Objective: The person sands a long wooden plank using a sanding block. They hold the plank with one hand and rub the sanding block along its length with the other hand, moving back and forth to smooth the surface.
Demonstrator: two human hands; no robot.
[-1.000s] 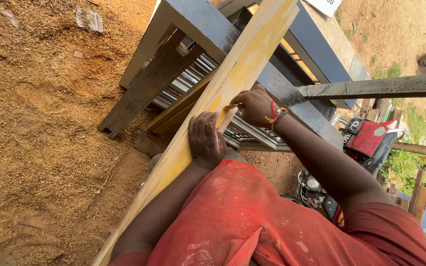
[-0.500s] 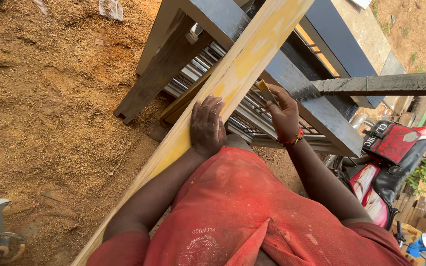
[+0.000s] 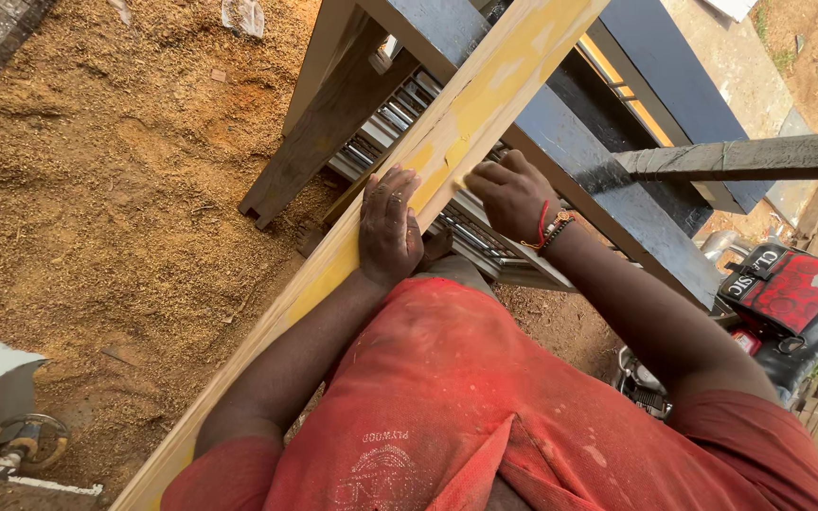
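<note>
Low at the right edge of the head view, a red and black motorbike part (image 3: 788, 289) carries a white-lettered label, near the person's right arm. Up at the top left, a pale crumpled wrapper (image 3: 241, 16) lies on the sawdust ground (image 3: 97, 208). Across the middle, a long yellow-painted plank (image 3: 447, 142) runs diagonally from bottom left to top right, resting over a dark blue-grey bench (image 3: 579, 142). The left hand (image 3: 388, 227) lies flat on the plank, fingers together and extended. The right hand (image 3: 513, 194), curled narrow, touches the plank's right edge; whether it pinches anything I cannot tell. Red and dark bracelets (image 3: 549, 227) circle that wrist.
</note>
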